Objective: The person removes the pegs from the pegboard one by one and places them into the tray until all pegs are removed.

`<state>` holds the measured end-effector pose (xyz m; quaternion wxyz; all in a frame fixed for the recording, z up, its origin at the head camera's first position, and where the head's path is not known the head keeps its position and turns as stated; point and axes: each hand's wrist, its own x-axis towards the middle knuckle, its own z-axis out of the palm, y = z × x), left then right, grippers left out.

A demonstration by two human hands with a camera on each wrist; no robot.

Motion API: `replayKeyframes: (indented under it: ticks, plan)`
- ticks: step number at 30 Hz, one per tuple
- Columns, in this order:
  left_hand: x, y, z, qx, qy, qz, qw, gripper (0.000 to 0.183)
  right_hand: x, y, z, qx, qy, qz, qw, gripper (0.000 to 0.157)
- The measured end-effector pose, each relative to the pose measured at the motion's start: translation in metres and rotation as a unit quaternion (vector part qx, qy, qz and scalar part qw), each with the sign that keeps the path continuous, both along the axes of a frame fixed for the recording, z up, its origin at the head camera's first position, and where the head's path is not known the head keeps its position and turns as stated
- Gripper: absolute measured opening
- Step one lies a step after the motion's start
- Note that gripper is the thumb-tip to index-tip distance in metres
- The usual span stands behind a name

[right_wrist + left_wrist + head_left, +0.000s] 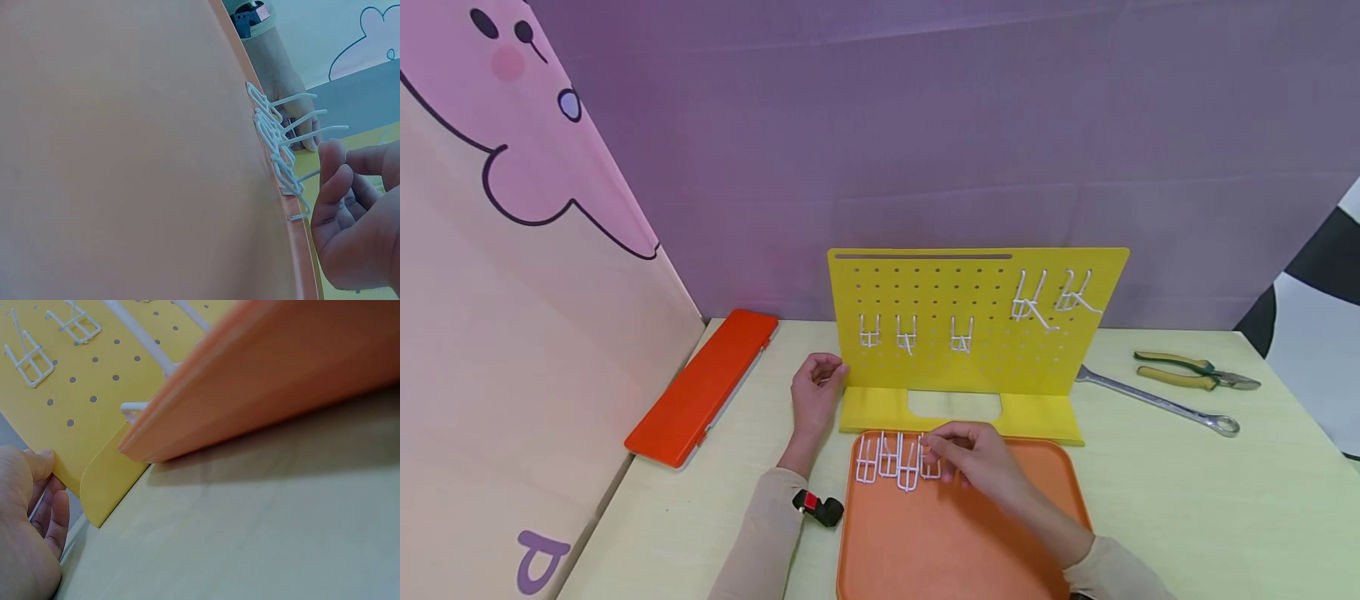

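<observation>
A yellow pegboard (910, 367) stands upright on its base, with several white wire hooks (961, 333) hung on it. My left hand (816, 392) pinches the board's lower left edge, thumb on the front face and the other fingers behind, as the left wrist view shows. Several more wire hooks (907, 475) lie side by side along the far rim of an orange tray (910, 550), prongs pointing up. At the right end of that row, my right hand (973, 458) pinches the prong of one hook (309, 176) between thumb and fingertips.
A flat red case (707, 387) lies left of the pegboard. On the right are a combination wrench (1157, 402), one end by the board, and pliers (1195, 371) with yellow-green handles. The tray's far rim sits right against the board's base. A purple cloth (925, 125) hangs behind.
</observation>
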<state>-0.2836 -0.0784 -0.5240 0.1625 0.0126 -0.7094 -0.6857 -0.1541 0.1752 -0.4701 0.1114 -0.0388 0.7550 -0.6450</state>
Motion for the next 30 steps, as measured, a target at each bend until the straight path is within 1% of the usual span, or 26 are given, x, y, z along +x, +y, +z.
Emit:
replayKeyframes:
  ticks: [3,9,17,20,24,30]
  plan:
    - [0.0006,0.0001,0.0005,-0.001,-0.002,-0.001,1.0,0.01,0.0005,0.0006,0.0,0.001,-0.004,0.007,1.0,0.027]
    - [0.0008,0.0002,0.001,0.009,0.006,-0.002,0.9999,0.011,0.0009,0.0017,-0.0002,0.002,0.003,0.019,1.0,0.027]
    - [0.0007,0.0009,0.001,0.014,0.012,0.0,0.9998,0.014,0.0013,0.0021,-0.0001,-0.001,0.002,0.027,1.0,0.027]
    - [0.0008,0.0007,0.0013,0.017,0.015,-0.002,0.9997,0.014,0.0011,0.0023,-0.0007,-0.001,0.003,0.028,1.0,0.027]
    - [0.0004,0.0001,0.0016,0.013,0.01,-0.003,0.9999,0.012,0.0012,0.0029,-0.0009,-0.004,0.004,0.028,1.0,0.027]
    - [0.001,-0.0001,0.0006,0.003,0.006,-0.001,1.0,0.01,0.0017,0.0047,0.0019,0.0,0.021,0.013,1.0,0.025]
